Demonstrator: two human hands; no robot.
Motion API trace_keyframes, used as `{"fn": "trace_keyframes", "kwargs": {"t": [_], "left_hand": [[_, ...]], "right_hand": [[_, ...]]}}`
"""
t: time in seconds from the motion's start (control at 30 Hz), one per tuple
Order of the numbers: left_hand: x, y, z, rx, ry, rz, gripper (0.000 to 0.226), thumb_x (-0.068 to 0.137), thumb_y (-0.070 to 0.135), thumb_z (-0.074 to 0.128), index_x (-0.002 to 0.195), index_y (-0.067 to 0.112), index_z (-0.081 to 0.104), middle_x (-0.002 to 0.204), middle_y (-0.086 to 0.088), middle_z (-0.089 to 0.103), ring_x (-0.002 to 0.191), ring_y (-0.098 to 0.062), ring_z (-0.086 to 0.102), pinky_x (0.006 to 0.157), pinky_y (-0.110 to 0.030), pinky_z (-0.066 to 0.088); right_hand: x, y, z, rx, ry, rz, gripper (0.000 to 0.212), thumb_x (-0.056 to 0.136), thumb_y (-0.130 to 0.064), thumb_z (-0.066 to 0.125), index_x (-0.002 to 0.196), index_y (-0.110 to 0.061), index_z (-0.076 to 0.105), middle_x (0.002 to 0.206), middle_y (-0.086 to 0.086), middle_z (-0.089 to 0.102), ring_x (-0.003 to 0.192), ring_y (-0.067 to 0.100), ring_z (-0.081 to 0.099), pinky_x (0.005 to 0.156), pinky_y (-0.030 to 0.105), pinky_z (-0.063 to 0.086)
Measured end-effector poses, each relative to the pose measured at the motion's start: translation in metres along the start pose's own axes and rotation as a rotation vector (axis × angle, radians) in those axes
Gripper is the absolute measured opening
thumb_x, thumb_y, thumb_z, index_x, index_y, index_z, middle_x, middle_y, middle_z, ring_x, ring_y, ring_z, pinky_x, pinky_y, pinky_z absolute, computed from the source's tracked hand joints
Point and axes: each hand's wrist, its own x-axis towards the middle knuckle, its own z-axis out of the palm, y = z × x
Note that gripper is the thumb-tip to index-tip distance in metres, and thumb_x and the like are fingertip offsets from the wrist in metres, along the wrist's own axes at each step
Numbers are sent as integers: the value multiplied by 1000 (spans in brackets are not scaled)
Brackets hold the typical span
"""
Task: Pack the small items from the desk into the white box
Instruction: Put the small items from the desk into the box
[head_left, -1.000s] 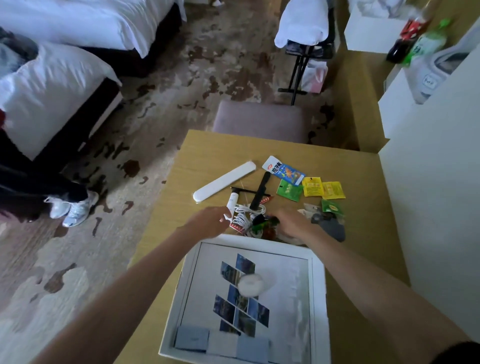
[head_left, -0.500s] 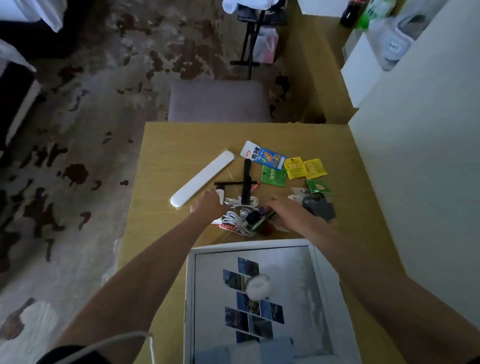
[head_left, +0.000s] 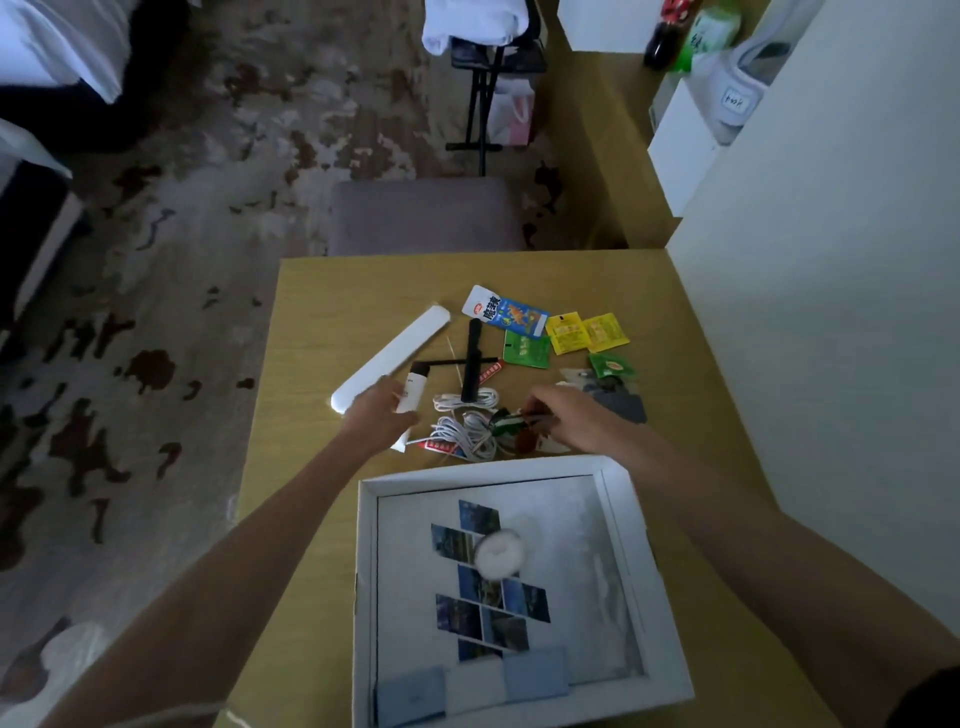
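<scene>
The open white box (head_left: 626, 499) lies on the near part of the wooden desk (head_left: 322, 291), with a round white item (head_left: 498, 553) and pale blue cards (head_left: 535, 673) inside. Beyond it is a pile of small items: a white cable (head_left: 460, 428), a black stick (head_left: 474, 358), a long white case (head_left: 395, 353), a blue snack packet (head_left: 506, 310), yellow sachets (head_left: 587, 332) and green sachets (head_left: 525, 351). My left hand (head_left: 382, 415) is curled over a white tube (head_left: 415, 389) with a black cap. My right hand (head_left: 566, 421) pinches a small dark green item (head_left: 505, 422) in the pile.
A grey padded stool (head_left: 426, 215) stands against the desk's far edge. A white wall (head_left: 831, 338) runs along the desk's right side. A grey pouch (head_left: 621, 405) lies right of my right hand. Patterned carpet (head_left: 156, 312) lies beyond the desk's left edge.
My left hand has shifted onto the white tube. My right hand's fingers have closed on the small item in the pile. The view has tilted down toward the box.
</scene>
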Motion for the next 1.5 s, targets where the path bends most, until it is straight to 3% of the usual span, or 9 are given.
{"fn": "trace_keyframes", "kwargs": {"t": [0.2,0.33,0.4,0.57,0.83,1.03,1.23,1.33,1.5], "left_hand": [[-75,13,-18,-161,152,215,37,77,24,74,109,16,56,96,3,59,78,-15,57,69,-29,48],[-114,27,-26,-136,328,365,22,82,14,66,94,30,58,90,14,58,73,2,58,62,-8,44],[-125,34,-26,-74,346,354,20,85,7,59,95,24,64,91,11,61,69,4,57,58,-2,43],[-125,46,-7,110,155,283,24,88,6,55,110,11,62,111,-5,66,92,-18,63,78,-25,50],[-73,34,-14,266,-13,78,22,86,14,53,102,22,65,114,0,67,103,-19,62,92,-33,50],[-29,19,-10,404,-408,124,28,87,20,63,114,15,66,126,-1,60,116,-20,55,102,-28,41],[-3,1,9,469,-556,210,21,97,21,45,82,15,58,99,-6,57,76,-11,51,69,-17,40],[-1,-13,9,486,-588,230,26,95,20,45,73,18,59,89,-4,60,72,-9,50,71,-20,39],[3,-36,-3,570,-606,290,24,90,14,52,113,14,59,115,-8,62,97,-20,57,83,-28,44]], "right_hand": [[-14,3,-10,188,95,-62,10,87,-12,69,95,-13,62,88,-5,65,81,11,60,60,15,42],[-15,2,-25,90,67,-112,21,89,-6,63,106,-17,62,101,-6,62,95,15,62,71,22,48],[-18,-2,-33,-17,33,-126,35,86,-1,62,118,-15,61,112,0,57,100,17,59,78,30,51],[-31,-11,-46,-338,-5,-110,45,90,-4,56,130,-25,57,97,-2,44,77,14,51,52,26,32],[-59,-27,-77,-609,3,-129,39,86,-8,53,117,-29,64,113,4,61,100,24,57,78,42,52],[-61,-34,-68,-419,94,-46,47,90,-10,54,133,-30,52,125,4,57,111,24,55,87,42,50],[-44,-18,-37,-193,115,19,40,88,-9,53,127,-18,56,124,9,59,111,26,56,89,39,48],[-30,-13,-26,-144,124,72,39,89,-6,51,127,-17,56,129,7,58,118,23,52,96,39,45],[-17,-22,-18,-101,128,63,37,89,-5,51,124,-16,59,123,6,61,115,22,54,96,38,45]]}}
